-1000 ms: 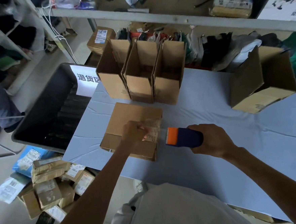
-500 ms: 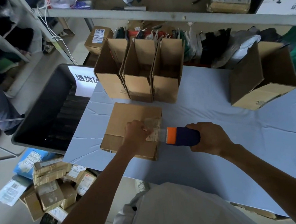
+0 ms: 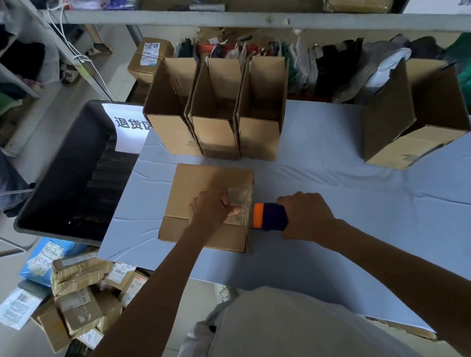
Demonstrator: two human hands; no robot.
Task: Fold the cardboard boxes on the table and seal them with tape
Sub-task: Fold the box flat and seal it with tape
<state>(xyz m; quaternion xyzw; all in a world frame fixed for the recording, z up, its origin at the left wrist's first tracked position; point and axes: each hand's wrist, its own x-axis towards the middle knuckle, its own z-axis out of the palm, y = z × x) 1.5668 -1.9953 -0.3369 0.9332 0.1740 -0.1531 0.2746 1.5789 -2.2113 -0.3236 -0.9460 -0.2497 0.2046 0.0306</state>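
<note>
A closed cardboard box (image 3: pixel 202 197) lies flat near the front left part of the table (image 3: pixel 341 198), which is covered in pale blue. The person's left hand (image 3: pixel 211 208) rests on the top of this box with its fingers curled in, the fingertips pressing down on a strip of clear tape (image 3: pixel 242 197) that runs along the box's right edge. The right hand (image 3: pixel 306 215) is just to the right of the box, wrapped firmly around a tape dispenser (image 3: pixel 269 216) with a dark blue body and an orange band; the dispenser's orange end sits against the box's right side, level with the strip. Behind the closed box, three open boxes (image 3: pixel 217 132) stand upright side by side, touching one another, their top flaps raised. A larger open box (image 3: pixel 409 127) sits tilted well apart from them, towards the table's far right. To the left of the table is a dark bin (image 3: pixel 61 173) bearing a white sign (image 3: pixel 127 121) with printed characters, and on the floor in front of it lies a heap of taped parcels (image 3: pixel 78 295).
</note>
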